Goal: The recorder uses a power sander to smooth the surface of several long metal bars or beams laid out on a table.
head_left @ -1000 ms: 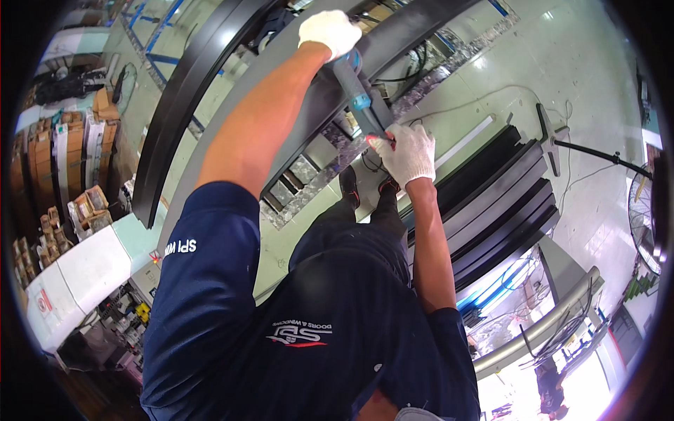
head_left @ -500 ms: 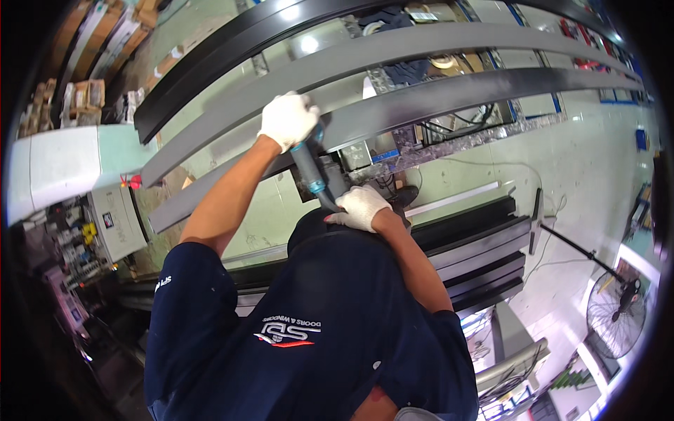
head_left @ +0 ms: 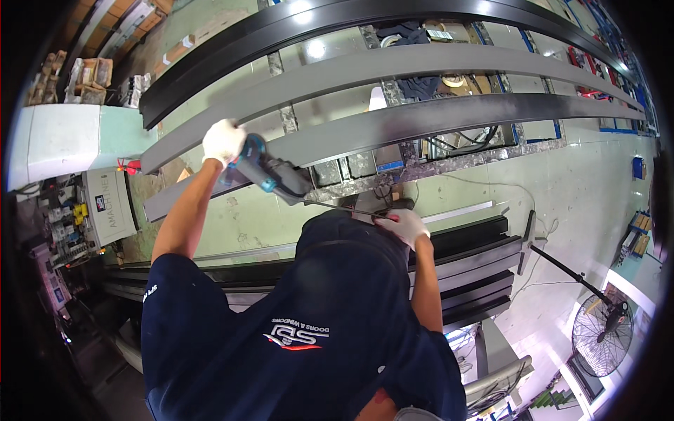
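Note:
My left hand (head_left: 223, 142), in a white glove, is closed around the handle end of a teal and dark grey power tool (head_left: 270, 172). The tool is held over the near grey metal profile (head_left: 358, 131) and partly hides it. A thin dark cord (head_left: 337, 206) runs from the tool's lower end toward my right hand (head_left: 405, 228). That hand, gloved too, is close to my waist, its fingers closed on the cord. A small spot of red shows at its fingertips.
A second grey profile (head_left: 337, 67) and a black one (head_left: 232, 45) lie farther off across a work stand (head_left: 484, 153). Dark profiles (head_left: 477, 270) are stacked at my right, beyond them a standing fan (head_left: 602, 333). A white cabinet (head_left: 110, 208) stands at left.
My left hand has carried the tool left and tilted it. My right hand has moved right, away from the tool, and the cord now stretches between them.

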Action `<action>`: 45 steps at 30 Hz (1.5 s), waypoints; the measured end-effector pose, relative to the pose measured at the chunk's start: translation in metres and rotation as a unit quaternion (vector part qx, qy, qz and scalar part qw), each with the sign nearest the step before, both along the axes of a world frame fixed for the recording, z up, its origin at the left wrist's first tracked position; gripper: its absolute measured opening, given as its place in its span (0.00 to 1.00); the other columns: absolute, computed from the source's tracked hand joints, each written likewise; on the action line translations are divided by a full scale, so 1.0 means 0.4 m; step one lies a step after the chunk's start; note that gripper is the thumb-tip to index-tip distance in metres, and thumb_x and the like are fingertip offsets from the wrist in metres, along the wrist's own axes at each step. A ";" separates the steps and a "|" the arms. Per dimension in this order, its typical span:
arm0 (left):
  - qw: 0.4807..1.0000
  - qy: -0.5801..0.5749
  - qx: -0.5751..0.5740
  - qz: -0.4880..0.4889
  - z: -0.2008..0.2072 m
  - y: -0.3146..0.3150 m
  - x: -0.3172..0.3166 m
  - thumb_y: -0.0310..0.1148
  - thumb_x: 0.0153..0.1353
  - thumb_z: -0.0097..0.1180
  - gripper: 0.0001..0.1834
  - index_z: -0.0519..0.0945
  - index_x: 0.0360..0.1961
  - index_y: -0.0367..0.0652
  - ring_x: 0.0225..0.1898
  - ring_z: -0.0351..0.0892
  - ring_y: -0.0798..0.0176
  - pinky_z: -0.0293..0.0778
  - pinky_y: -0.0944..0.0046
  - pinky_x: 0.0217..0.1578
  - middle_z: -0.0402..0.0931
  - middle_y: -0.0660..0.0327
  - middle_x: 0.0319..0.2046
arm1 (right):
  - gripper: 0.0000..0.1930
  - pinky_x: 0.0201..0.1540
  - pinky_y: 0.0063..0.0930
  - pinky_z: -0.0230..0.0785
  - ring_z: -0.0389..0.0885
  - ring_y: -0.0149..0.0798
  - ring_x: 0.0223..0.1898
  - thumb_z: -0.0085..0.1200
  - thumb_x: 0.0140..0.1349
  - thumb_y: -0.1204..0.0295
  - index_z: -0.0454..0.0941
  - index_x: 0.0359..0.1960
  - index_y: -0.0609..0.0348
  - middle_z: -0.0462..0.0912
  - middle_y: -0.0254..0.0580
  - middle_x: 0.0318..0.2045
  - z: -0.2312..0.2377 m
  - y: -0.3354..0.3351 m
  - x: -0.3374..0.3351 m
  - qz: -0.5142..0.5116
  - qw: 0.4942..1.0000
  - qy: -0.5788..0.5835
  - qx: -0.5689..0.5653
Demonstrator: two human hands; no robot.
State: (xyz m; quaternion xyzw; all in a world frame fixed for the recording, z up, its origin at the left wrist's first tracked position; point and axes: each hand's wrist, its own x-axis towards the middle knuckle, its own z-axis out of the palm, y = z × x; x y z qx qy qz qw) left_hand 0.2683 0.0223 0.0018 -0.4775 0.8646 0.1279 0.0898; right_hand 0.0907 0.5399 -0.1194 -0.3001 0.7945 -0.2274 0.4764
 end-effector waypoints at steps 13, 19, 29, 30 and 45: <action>0.943 0.018 0.040 -0.330 -0.004 0.524 -0.937 0.52 0.68 0.53 0.28 0.95 0.31 0.40 0.43 0.96 0.42 0.88 0.44 0.52 0.92 0.47 0.31 | 0.20 0.29 0.25 0.63 0.74 0.21 0.25 0.74 0.77 0.55 0.88 0.34 0.58 0.80 0.24 0.23 -0.201 0.468 0.222 -0.492 0.864 -0.102 -0.015; 0.915 0.003 0.068 -0.399 0.024 0.722 -1.229 0.51 0.67 0.55 0.23 0.92 0.29 0.45 0.37 0.95 0.49 0.86 0.49 0.46 0.90 0.54 0.25 | 0.22 0.29 0.24 0.64 0.75 0.20 0.26 0.70 0.80 0.51 0.90 0.37 0.59 0.82 0.25 0.24 -0.201 0.471 0.227 -0.547 0.833 -0.084 -0.034; 0.915 -0.037 0.082 -0.393 0.030 0.633 -1.033 0.45 0.62 0.58 0.19 0.95 0.39 0.46 0.43 0.95 0.47 0.86 0.49 0.50 0.93 0.52 0.29 | 0.28 0.35 0.34 0.71 0.77 0.28 0.28 0.70 0.76 0.45 0.88 0.36 0.64 0.82 0.34 0.23 -0.188 0.480 0.226 -0.478 0.874 -0.089 0.024; 0.914 0.029 0.036 -0.403 -0.010 0.585 -0.972 0.44 0.61 0.58 0.19 0.95 0.41 0.45 0.44 0.95 0.46 0.87 0.48 0.51 0.93 0.51 0.30 | 0.29 0.36 0.35 0.72 0.78 0.30 0.28 0.70 0.76 0.45 0.88 0.36 0.64 0.82 0.35 0.23 -0.207 0.481 0.229 -0.444 0.892 -0.078 0.029; 0.997 -0.057 0.016 -0.052 0.004 0.045 0.020 0.48 0.58 0.66 0.21 0.94 0.40 0.42 0.47 0.93 0.32 0.86 0.42 0.51 0.91 0.38 0.39 | 0.26 0.43 0.41 0.80 0.92 0.46 0.35 0.72 0.70 0.42 0.95 0.45 0.56 0.92 0.50 0.31 -0.102 0.159 0.109 -0.100 0.992 -0.031 0.075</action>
